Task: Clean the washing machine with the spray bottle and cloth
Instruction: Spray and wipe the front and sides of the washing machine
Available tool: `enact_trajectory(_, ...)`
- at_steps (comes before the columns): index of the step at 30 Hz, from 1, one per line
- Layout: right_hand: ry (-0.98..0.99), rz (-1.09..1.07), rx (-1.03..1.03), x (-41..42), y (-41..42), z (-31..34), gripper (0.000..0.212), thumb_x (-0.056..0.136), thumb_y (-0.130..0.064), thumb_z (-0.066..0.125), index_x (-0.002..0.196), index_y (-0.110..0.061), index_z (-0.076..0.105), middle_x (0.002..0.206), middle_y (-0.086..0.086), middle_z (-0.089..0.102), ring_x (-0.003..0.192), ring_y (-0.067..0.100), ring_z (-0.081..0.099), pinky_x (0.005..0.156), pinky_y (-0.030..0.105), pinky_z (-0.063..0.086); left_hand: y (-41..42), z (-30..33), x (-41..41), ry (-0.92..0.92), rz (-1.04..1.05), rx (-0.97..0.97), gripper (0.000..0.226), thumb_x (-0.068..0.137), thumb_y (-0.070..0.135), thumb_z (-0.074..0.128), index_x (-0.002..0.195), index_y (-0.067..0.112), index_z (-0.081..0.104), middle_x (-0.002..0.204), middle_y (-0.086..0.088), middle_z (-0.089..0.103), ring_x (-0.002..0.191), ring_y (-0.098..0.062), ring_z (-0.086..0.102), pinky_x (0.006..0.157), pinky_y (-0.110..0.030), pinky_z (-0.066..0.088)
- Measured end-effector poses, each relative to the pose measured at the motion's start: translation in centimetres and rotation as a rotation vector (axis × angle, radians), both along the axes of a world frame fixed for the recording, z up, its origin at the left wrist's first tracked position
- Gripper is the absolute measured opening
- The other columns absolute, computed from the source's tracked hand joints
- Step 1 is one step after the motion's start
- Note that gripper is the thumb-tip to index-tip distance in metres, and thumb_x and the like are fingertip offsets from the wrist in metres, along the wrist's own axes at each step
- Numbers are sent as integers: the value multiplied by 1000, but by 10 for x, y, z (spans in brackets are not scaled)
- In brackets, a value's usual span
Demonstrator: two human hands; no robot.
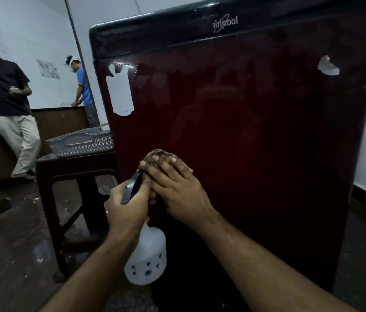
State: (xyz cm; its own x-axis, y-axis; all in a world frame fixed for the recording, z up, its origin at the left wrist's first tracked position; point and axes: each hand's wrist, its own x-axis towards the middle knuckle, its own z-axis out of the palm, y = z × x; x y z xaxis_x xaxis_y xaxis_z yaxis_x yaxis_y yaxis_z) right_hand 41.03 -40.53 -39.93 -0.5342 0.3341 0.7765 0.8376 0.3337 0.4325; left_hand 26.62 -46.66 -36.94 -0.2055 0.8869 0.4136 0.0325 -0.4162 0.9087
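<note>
Two hands working: right hand pressing cloth flat against washing machine; left hand gripping spray bottle. Recommended: overlapping, evenly pressured strokes.

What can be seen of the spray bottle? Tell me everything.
The spray bottle has a white, translucent-looking plastic body with small blue flower prints and a dark trigger head. The left hand grips its neck, so the body hangs below the fist in front of the washing machine's dark red panel. The nozzle points toward the right hand.
</note>
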Motion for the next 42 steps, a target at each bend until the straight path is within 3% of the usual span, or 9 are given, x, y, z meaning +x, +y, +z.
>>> enact_trajectory(5,16,-17,62,56,-14,-8,54,106,-28,45,158,-13,36,167,4,26,157,26,16,124,50,24,-5,-7,38,50,-131,39,33,102,20,70,74,37,78,71,3,76,71,-15,74,62,-37,58)
enact_trajectory(11,0,-110,159,124,-34,-9,51,107,-27,45,155,-9,41,165,7,32,155,29,22,124,51,25,-18,-7,96,80,-282,49,25,101,21,71,81,33,77,79,-1,78,76,-22,75,70,-44,62)
enact_trajectory(15,54,-174,209,168,-54,-5,48,109,-28,34,154,-13,42,163,6,35,153,29,28,121,53,31,-20,-6,136,109,-394,35,19,102,21,70,84,17,76,75,-2,76,70,-18,73,58,-33,52)
enact_trajectory(20,146,-303,262,215,-77,5,59,106,-30,51,159,-17,31,166,6,28,155,29,24,122,52,27,-37,-15,173,91,-497,51,24,99,22,72,84,4,69,81,-22,71,81,-45,71,54,-38,49)
enact_trajectory(23,223,-321,262,241,-89,6,59,104,-20,55,158,-16,32,165,8,30,155,31,23,124,51,23,-45,-21,183,55,-531,1,23,100,20,71,83,5,70,78,-19,71,70,-35,70,47,-29,47)
enact_trajectory(28,319,-303,249,270,-103,-11,59,102,-12,57,157,-12,34,164,10,33,154,33,23,121,56,28,-51,-30,181,66,-571,-33,22,99,19,71,81,7,70,75,-16,70,68,-21,68,47,-29,46)
enact_trajectory(33,589,-222,257,266,-100,-36,55,103,-12,51,154,-8,33,160,17,34,153,39,23,118,61,29,-39,-41,161,46,-569,-110,16,101,17,70,91,5,72,73,-3,69,70,-15,69,44,-27,45)
enact_trajectory(39,665,-198,282,219,-80,-36,53,105,-20,47,155,-8,32,162,17,30,156,32,14,123,58,20,-24,-49,103,69,-475,-92,16,101,15,70,88,6,72,75,-3,71,74,-16,71,45,-28,45)
enact_trajectory(42,652,-145,278,169,-60,-32,54,103,-18,50,154,-9,36,162,15,34,154,37,21,123,58,19,-18,-55,71,74,-396,-95,19,102,15,69,84,9,71,74,-4,71,74,-17,72,45,-30,44)
